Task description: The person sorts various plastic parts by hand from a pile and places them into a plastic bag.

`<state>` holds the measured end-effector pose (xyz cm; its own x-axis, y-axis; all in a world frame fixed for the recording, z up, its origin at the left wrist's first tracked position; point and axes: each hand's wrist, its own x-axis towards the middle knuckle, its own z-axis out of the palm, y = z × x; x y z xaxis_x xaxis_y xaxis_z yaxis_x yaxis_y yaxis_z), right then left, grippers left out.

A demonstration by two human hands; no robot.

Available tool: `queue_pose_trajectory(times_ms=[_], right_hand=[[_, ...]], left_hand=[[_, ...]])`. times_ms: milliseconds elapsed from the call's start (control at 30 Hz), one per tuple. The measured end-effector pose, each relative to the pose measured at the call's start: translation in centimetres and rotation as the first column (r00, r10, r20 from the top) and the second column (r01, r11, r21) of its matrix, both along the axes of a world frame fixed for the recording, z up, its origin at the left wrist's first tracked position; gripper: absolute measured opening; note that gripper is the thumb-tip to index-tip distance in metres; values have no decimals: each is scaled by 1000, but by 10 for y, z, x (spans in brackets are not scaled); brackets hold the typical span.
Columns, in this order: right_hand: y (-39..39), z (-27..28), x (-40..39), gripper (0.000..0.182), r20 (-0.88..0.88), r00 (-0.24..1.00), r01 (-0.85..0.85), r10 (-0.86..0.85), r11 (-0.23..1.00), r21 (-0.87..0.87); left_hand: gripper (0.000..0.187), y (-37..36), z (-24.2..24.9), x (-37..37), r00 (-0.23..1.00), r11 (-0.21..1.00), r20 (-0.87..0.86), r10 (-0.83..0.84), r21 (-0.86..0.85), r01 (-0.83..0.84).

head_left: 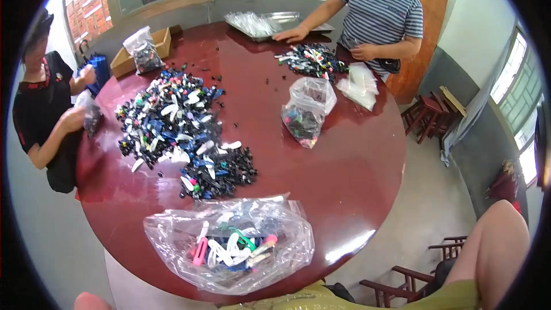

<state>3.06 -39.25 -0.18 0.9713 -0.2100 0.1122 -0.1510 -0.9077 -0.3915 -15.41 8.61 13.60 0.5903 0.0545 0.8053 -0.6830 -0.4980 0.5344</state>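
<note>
Neither my left hand nor my right hand shows. A bent bare arm (493,247) rises at the lower right, its hand out of frame. A small patch of skin (92,301) at the bottom left edge is too cropped to identify. Nearest the front edge of the round table (344,195), a large clear bag (166,232) lies open, with white, pink and green clips (235,250) inside. Beyond it spreads a big pile of mostly black, white and blue clips (172,115).
One person (43,103) at the left holds a small filled bag (89,112). Another person (379,17) stands behind a smaller clip pile (313,60), a filled bag (304,117) and flat bags (359,86). A cardboard box (123,63) and metal tray (284,18) sit farther back.
</note>
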Motion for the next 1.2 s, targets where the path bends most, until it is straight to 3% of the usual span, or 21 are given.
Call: queue_pose_trajectory(times_ms=[200, 733, 900, 1067, 1200], right_hand=[[5, 9, -4, 42, 19, 999, -49, 48, 998, 38], [22, -20, 33, 37, -61, 998, -9, 2, 994, -110], [16, 7, 20, 36, 86, 995, -55, 48, 995, 79], [23, 66, -25, 34, 242, 960, -210, 141, 933, 292], [39, 112, -68, 33, 343, 915, -338, 214, 869, 360]], left_hand=[[37, -4, -1, 5, 1000, 1000, -14, -23, -5, 23], [38, -5, -5, 4, 1000, 1000, -14, -11, 25, 11], [38, -5, -3, 5, 1000, 1000, -14, -2, 29, 3], [38, -7, -5, 9, 1000, 1000, -15, -23, 18, 23], [38, -9, -6, 14, 999, 999, -26, -41, 13, 41]])
